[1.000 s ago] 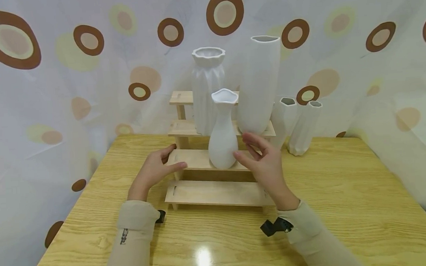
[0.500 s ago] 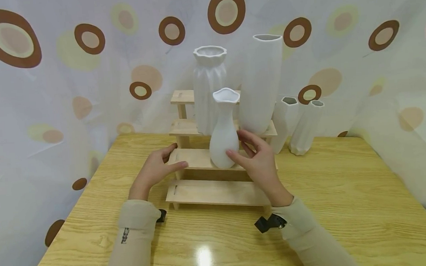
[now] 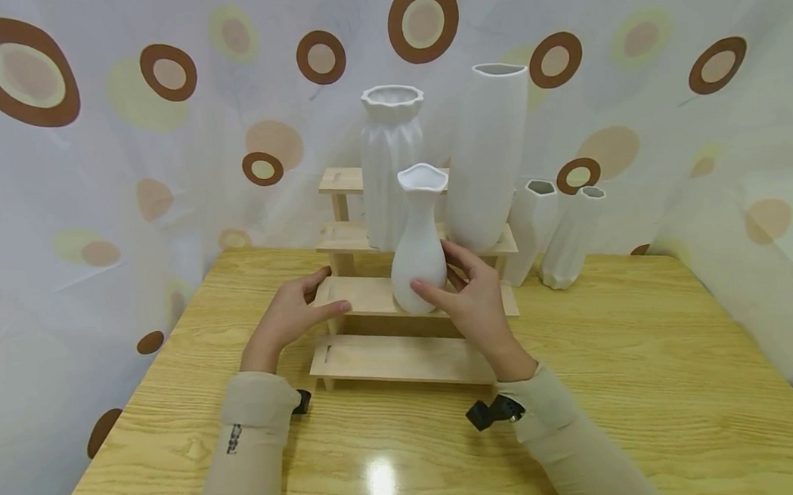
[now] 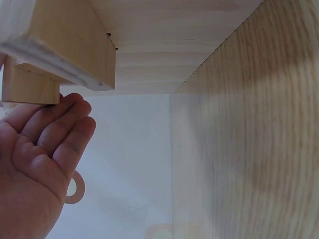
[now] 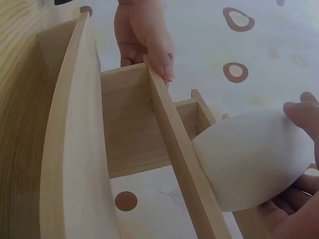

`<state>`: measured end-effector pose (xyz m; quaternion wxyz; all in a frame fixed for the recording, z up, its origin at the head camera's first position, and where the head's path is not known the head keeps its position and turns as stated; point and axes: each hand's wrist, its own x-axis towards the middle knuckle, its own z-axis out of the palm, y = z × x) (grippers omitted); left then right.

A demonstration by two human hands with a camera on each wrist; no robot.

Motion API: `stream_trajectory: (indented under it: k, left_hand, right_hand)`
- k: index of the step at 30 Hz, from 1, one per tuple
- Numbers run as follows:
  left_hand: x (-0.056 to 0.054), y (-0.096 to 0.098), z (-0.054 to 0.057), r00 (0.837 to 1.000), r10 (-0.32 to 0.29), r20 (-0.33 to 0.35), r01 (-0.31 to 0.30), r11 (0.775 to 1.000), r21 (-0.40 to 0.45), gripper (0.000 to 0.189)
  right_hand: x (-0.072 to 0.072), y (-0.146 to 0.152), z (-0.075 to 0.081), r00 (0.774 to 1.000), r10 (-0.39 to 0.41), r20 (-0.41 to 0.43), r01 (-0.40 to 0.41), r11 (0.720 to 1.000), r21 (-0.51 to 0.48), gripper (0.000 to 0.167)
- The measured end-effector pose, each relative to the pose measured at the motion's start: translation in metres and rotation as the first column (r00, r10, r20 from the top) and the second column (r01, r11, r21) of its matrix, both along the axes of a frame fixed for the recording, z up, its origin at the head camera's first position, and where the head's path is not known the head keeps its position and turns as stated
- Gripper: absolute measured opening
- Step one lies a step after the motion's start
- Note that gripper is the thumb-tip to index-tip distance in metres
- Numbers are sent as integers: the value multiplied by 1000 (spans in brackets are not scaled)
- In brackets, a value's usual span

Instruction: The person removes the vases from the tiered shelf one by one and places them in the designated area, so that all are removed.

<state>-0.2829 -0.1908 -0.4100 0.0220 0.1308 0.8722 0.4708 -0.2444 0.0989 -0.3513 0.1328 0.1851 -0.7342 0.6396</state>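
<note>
In the head view, a white vase (image 3: pixel 415 250) with a pinched neck and flared, wavy rim stands upright on the second-lowest step of a stepped wooden stand (image 3: pixel 399 359). My right hand (image 3: pixel 483 303) holds the vase's round belly from the right, thumb on the front and fingers behind. The right wrist view shows the vase's base (image 5: pixel 244 164) on the edge of the step. My left hand (image 3: pixel 290 313) grips that same step's left end, its thumb over the board. Its fingers (image 4: pixel 57 129) reach along the side in the left wrist view.
A fluted white vase (image 3: pixel 391 157) and a tall smooth white vase (image 3: pixel 489 151) stand on a higher step behind. Two slim white vases (image 3: pixel 530 228), (image 3: pixel 570 244) are on the wooden table (image 3: pixel 621 355) at the right. A patterned cloth (image 3: pixel 180 162) hangs behind.
My right hand has moved left and closed around the vase's belly, its thumb sliding across the front. The left hand keeps its place, and the vase still stands on its step.
</note>
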Motion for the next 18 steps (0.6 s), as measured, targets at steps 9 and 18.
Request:
stream_trajectory:
  k: [9, 18]
  left_hand:
    - [0, 0, -1, 1000, -1, 3, 1, 1000, 4, 98]
    - [0, 0, -1, 1000, -1, 0, 1, 1000, -8, 97]
  right_hand:
    - [4, -3, 11, 1000, -21, 19, 20, 998, 53, 65]
    - [6, -3, 14, 1000, -20, 25, 18, 997, 69, 65]
